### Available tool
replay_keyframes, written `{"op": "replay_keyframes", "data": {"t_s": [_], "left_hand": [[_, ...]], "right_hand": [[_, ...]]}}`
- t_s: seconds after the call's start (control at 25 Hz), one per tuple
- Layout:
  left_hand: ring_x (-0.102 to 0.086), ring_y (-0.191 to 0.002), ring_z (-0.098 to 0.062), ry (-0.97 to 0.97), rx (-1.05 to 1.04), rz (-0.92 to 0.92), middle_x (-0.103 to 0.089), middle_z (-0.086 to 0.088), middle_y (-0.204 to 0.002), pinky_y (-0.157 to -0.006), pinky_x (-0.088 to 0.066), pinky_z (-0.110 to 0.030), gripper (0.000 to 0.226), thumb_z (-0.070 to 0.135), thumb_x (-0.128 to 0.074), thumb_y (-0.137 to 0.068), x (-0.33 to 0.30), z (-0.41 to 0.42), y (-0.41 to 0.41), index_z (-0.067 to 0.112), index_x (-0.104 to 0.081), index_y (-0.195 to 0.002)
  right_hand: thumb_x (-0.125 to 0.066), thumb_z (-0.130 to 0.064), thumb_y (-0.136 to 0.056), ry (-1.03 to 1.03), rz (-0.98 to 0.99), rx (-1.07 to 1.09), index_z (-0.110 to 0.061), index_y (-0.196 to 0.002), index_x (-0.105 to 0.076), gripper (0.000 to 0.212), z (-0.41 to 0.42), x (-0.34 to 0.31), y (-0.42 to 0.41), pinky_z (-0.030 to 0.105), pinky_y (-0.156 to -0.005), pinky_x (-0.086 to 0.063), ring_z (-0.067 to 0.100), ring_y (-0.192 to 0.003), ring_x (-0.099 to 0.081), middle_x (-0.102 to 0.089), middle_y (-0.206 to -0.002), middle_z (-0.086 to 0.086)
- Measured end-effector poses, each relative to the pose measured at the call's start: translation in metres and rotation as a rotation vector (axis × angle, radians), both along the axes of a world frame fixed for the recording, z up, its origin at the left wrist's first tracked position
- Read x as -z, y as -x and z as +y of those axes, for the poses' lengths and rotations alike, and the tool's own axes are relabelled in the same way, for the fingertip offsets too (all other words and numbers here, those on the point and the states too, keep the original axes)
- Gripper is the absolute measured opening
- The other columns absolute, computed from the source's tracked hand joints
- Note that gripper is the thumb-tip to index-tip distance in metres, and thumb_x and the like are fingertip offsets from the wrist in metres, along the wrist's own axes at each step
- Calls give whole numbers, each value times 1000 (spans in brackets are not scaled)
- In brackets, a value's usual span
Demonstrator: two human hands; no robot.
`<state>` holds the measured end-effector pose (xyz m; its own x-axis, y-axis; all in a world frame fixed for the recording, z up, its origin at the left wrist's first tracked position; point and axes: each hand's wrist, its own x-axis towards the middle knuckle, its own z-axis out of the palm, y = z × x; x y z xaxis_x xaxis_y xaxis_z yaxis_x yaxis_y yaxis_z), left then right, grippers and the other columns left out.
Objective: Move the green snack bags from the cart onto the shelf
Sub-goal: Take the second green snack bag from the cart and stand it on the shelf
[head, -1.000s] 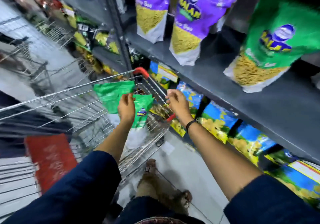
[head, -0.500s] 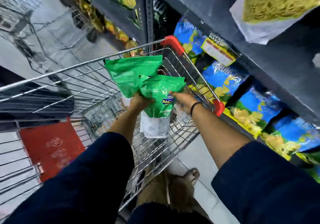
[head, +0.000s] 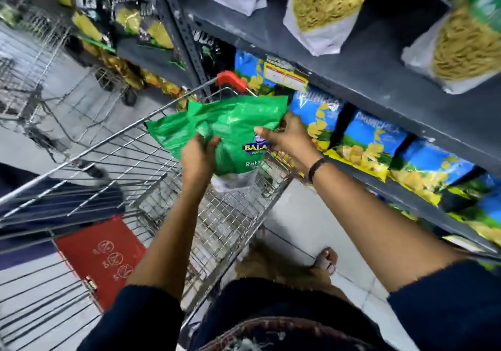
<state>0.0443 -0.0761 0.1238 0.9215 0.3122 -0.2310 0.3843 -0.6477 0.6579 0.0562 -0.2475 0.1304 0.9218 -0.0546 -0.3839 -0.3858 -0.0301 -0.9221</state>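
Head view shows the right hand [head: 287, 139] now joining the left hand [head: 199, 155], both clamped on the green snack bags [head: 230, 122], lifted above the cart [head: 130, 144] rim, ready for the shelf [head: 379, 79].

I see a shop aisle with a pale grey tiled floor [head: 303, 223], its joints showing as thin dark lines. Dark grey metal shelving fills the right side, held by a perforated upright post [head: 180, 27]. A yellow and red price label [head: 286, 77] hangs from a shelf edge. Blue snack packets [head: 374, 139] line the lower tier; clear pouches of yellow noodles [head: 322, 6] stand above. A second wire trolley [head: 32, 87] waits at far left, blurred. Light is even, overhead.
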Motion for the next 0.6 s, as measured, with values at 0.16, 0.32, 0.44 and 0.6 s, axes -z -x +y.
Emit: {"op": "replay_keyframes", "data": {"t_s": [0.16, 0.32, 0.44, 0.6], "left_hand": [[-61, -98, -41, -65, 159, -230, -65, -33, -104, -76, -45, -42, 40, 29, -56, -85, -86, -35, 16, -6, -58, -102], [-61, -106, -34, 17, 377, -401, -65, -28, -112, -84, -47, -39, 39, 27, -57, -82, -148, -111, 41, -2, -59, -108], [-60, -101, -42, 120, 584, -488, -63, -35, -107, -69, -38, -35, 41, 26, -59, -84, -166, -225, 54, -10, -57, -102], [-60, -103, -37, 295, 787, -558, -65, -31, -108, -83, -45, -44, 55, 41, -53, -77, -177, -372, 64, -7, -59, -104]], "right_hand": [[-68, -5, -76, -101, -173, 69, -7, -108, -55, 35, -43, -82, 31, 22, -73, -53, 15, -90, -62, -66, -109, 12], [-68, -7, -77, -72, -267, 209, -19, -94, -54, 25, -124, -139, 86, 31, -73, -54, 21, -90, -63, -65, -91, 0], [-66, -4, -78, 10, -343, 379, -13, -101, -54, 28, -227, -172, 138, 36, -69, -55, 19, -84, -64, -65, -95, 10], [-59, 6, -81, 62, -454, 581, -6, -102, -51, 26, -348, -207, 183, 13, -36, -44, -4, -45, -59, -66, -61, -11]]}}
